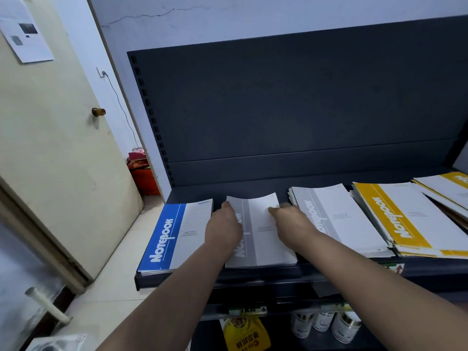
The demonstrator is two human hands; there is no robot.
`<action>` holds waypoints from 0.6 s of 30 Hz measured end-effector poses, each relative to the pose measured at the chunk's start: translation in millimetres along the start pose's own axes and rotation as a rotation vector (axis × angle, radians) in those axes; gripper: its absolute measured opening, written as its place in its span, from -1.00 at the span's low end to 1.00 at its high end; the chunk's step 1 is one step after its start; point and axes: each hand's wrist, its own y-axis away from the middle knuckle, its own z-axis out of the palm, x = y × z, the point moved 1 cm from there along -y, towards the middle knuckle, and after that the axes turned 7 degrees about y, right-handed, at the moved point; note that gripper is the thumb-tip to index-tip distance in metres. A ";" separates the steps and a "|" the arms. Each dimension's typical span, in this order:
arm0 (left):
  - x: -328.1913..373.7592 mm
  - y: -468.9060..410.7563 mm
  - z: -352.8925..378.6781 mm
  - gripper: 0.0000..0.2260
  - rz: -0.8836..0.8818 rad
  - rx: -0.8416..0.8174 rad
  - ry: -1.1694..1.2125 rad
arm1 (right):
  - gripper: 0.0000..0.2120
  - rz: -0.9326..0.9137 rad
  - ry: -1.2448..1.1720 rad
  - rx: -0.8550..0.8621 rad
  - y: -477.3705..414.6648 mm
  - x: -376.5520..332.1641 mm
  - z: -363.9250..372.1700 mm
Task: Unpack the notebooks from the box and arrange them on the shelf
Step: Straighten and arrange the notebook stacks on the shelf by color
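A grey-striped notebook stack (263,239) lies flat on the dark shelf (253,273), between a blue-striped notebook (177,234) on the left and another grey stack (339,219) on the right. My left hand (222,226) rests on the middle stack's left edge, fingers reaching over its far corner. My right hand (291,221) presses on the same stack's right side, fingers at its far right corner. Further right lies a yellow-striped stack (405,221), with more yellow notebooks (450,186) beyond. The box is not in view.
The shelf's dark back panel (291,102) rises behind the notebooks. A lower shelf holds white cans (326,323) and a yellow packet (245,333). A cream door (50,148) stands at left, with red bags (143,173) on the floor beside the shelf.
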 end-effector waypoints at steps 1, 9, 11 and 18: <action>-0.1 0.2 1.6 -0.66 0.041 0.021 -0.067 | -0.61 -0.038 0.076 0.030 1.4 -1.7 0.8; 5.4 6.9 7.2 -0.74 0.235 -0.015 -0.374 | -0.71 -0.190 0.507 0.144 8.3 -8.4 1.7; 3.7 7.9 6.7 -0.74 0.267 -0.024 -0.411 | -0.70 -0.198 0.513 0.145 11.4 -10.4 0.2; 9.7 -4.7 -13.3 -0.77 0.252 -0.029 -0.177 | -0.58 -0.060 0.327 0.238 32.7 18.4 -16.6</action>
